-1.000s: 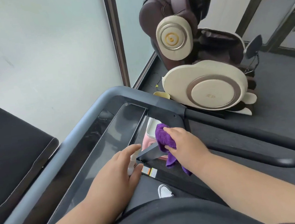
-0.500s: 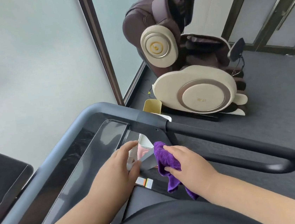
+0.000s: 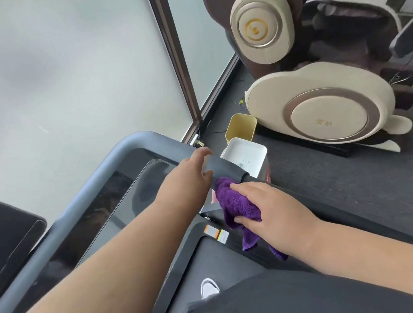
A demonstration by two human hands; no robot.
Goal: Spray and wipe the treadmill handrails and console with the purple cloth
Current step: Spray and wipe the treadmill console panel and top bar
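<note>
Home gym or fitness room: treadmill (image 3: 132,149) under left hand (image 3: 185,182), massage chair (image 3: 323,107) (brown and cream) beyond right hand (image 3: 276,212), dark carpet (image 3: 358,190), frosted glass wall (image 3: 63,82) left.

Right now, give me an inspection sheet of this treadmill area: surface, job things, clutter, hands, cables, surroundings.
Surface: treadmill console, dark glossy panel inside a grey frame.
Job's things: purple cloth bunched against the handrail where it joins the console; spray bottle not clearly seen.
Clutter: white bin and yellow bin on the floor beyond the console.
Hands: left hand reaches around the handrail corner; right hand holds the cloth.
Cables: thin wires on the floor by the window.
Surroundings: massage chair, frosted glass wall, dark carpet.
</note>
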